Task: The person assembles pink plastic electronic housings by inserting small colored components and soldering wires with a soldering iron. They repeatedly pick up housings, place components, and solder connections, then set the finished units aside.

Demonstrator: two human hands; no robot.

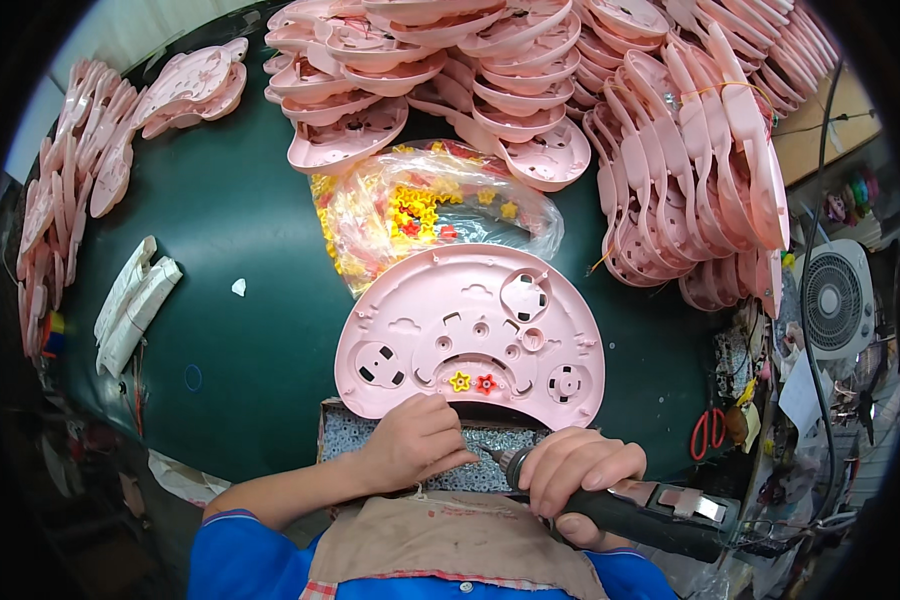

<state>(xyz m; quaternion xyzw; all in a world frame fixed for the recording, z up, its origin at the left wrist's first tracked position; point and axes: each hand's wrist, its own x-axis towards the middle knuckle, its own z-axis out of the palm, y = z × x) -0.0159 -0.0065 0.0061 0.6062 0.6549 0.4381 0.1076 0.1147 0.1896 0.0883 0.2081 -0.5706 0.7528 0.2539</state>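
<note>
A pink half-round plastic shell (440, 290) lies on the green table in front of me, its inner side up. Near its curved notch sit a yellow star piece (459, 381) and a red star piece (485, 384). My right hand (580, 475) is wrapped round a black electric screwdriver (660, 510), its bit pointing left. Close to that bit, my left hand (417, 440) has its fingers curled and pinched; whatever they hold is too small to make out. Below both hands is a box of small shiny metal parts (342, 430), partly covered by my hands.
Behind the shell lies a clear plastic bag (370, 210) of yellow and red star pieces. Stacked pink shells (345, 135) line the back, with more pink shells (670, 180) at right and left. Red-handled scissors (708, 432), a fan (836, 300) and a white folded bundle (135, 305) flank the workspace.
</note>
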